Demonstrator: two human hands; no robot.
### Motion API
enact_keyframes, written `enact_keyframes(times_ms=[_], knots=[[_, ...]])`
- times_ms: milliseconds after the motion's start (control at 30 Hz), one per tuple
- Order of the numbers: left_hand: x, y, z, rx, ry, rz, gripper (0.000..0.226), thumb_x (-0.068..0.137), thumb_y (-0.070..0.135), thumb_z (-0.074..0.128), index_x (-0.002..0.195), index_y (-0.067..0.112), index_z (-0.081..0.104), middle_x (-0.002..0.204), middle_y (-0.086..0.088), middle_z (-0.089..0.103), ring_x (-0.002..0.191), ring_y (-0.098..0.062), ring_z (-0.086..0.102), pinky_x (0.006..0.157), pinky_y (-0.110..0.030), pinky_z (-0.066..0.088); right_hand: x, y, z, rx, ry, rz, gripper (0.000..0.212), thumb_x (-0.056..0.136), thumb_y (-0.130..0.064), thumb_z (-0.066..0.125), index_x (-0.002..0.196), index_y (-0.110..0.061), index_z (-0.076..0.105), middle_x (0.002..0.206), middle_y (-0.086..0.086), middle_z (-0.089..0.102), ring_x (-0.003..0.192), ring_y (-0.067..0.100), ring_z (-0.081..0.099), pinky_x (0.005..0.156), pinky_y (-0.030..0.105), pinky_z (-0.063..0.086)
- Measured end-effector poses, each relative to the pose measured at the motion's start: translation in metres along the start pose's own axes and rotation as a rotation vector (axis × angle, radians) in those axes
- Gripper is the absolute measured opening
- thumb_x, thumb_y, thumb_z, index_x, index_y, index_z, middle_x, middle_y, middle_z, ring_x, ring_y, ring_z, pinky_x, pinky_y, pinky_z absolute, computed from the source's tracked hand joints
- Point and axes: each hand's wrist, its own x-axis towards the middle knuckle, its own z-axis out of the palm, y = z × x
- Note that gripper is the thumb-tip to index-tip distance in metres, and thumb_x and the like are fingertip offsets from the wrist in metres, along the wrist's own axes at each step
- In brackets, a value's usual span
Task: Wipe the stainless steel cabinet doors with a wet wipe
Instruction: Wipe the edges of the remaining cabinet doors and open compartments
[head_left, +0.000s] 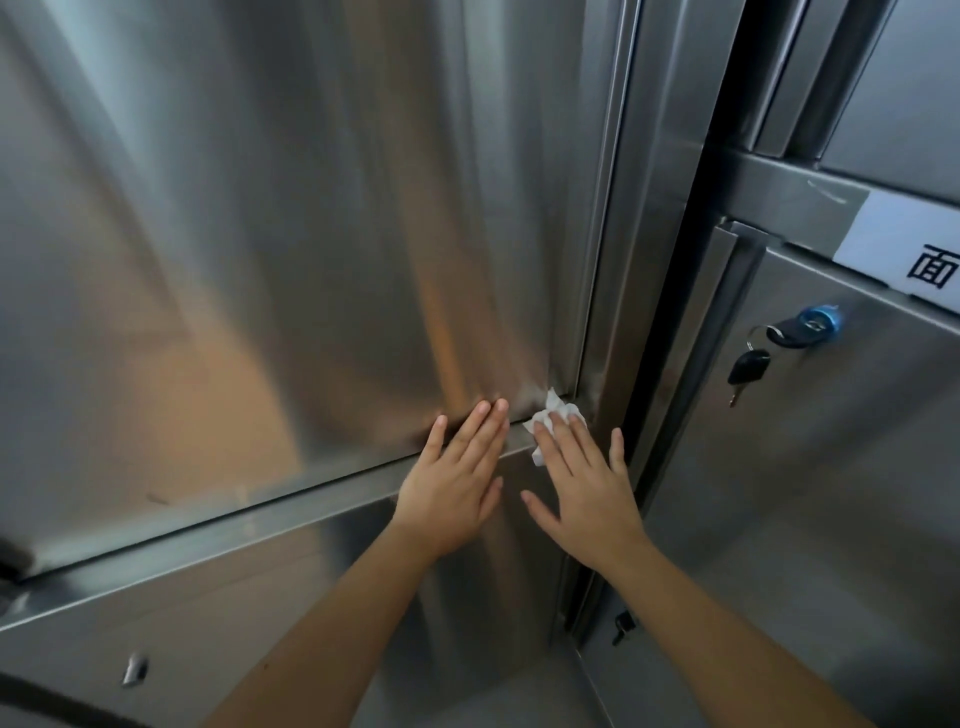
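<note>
The upper cabinet door (260, 234) fills everything above and left of my fingers. It is brushed steel with soft, streaky reflections, and there is a duller, smeared patch at its lower corner, just past the fingertips. A horizontal rail (234, 532) runs under the fingers, and the lower door (156, 623) sits below the palms. My left hand (452, 483) lies flat on the steel, its fingers (480, 431) straight and close together and holding nothing; I judge it is only bracing. My right hand (584, 488) is flat too. Its fingers (563, 441) are straight and slightly spread, pressing the wet wipe (553, 413) into the corner where door, rail and upright frame meet. The wipe is white and crumpled into a small wad, half hidden beneath the fingertips. To do this well I'd press with the fingertips rather than the palm and work the wad into the seam. Then I'd draw long overlapping strokes along the grain, refolding to a clean face. Well to the right of the fingers, keys (748, 364) hang from a lock; I'd steer clear of them.
</note>
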Motion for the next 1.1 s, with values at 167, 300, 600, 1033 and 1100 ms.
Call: enact_keyframes(times_ms=[167, 300, 600, 1033, 1100], knots=[[0.000, 0.002, 0.002, 0.043, 0.019, -0.008, 0.058, 0.090, 0.038, 0.031, 0.140, 0.010, 0.038, 0.149, -0.006, 0.028, 0.138, -0.021, 0.023, 0.105, -0.052, 0.022, -0.002, 0.006, 0.014, -0.003, 0.059, -0.040, 0.070, 0.082, -0.048, 0.055, 0.139, -0.009, 0.043, 0.145, 0.011, 0.039, 0.133, 0.029, 0.037, 0.103, 0.058, 0.024], [0.001, 0.003, 0.005, 0.052, 0.050, -0.016, 0.058, 0.090, 0.039, 0.031, 0.140, 0.010, 0.032, 0.149, -0.007, 0.029, 0.137, -0.021, 0.025, 0.105, -0.052, 0.026, -0.002, 0.010, 0.027, 0.002, 0.087, -0.049, 0.069, 0.084, -0.046, 0.039, 0.141, -0.008, 0.039, 0.147, 0.012, 0.036, 0.135, 0.030, 0.033, 0.104, 0.056, 0.025], [-0.002, 0.012, 0.018, 0.036, 0.192, -0.095, 0.055, 0.091, 0.036, 0.034, 0.141, 0.012, 0.038, 0.150, -0.004, 0.031, 0.138, -0.019, 0.025, 0.110, -0.044, 0.017, 0.000, 0.006, 0.054, 0.064, 0.276, -0.025, 0.068, 0.084, -0.039, 0.048, 0.142, -0.007, 0.032, 0.147, 0.015, 0.035, 0.138, 0.029, 0.026, 0.106, 0.051, 0.033], [-0.014, 0.032, 0.065, 0.242, 0.485, -0.049, 0.056, 0.093, 0.034, 0.036, 0.144, 0.011, 0.030, 0.150, -0.004, 0.026, 0.139, -0.018, 0.024, 0.113, -0.045, 0.002, 0.009, 0.006, 0.089, 0.157, 0.579, -0.066, 0.064, 0.088, -0.039, 0.047, 0.141, -0.008, 0.029, 0.146, 0.016, 0.034, 0.139, 0.029, 0.024, 0.106, 0.051, 0.033], [-0.013, 0.034, 0.074, 0.264, 0.517, -0.042, 0.055, 0.094, 0.033, 0.035, 0.144, 0.011, 0.030, 0.150, -0.005, 0.026, 0.139, -0.019, 0.024, 0.113, -0.046, 0.001, 0.010, 0.007, 0.094, 0.168, 0.617, -0.074, 0.063, 0.089, -0.038, 0.046, 0.141, -0.007, 0.028, 0.146, 0.016, 0.034, 0.139, 0.030, 0.025, 0.106, 0.053, 0.033]])
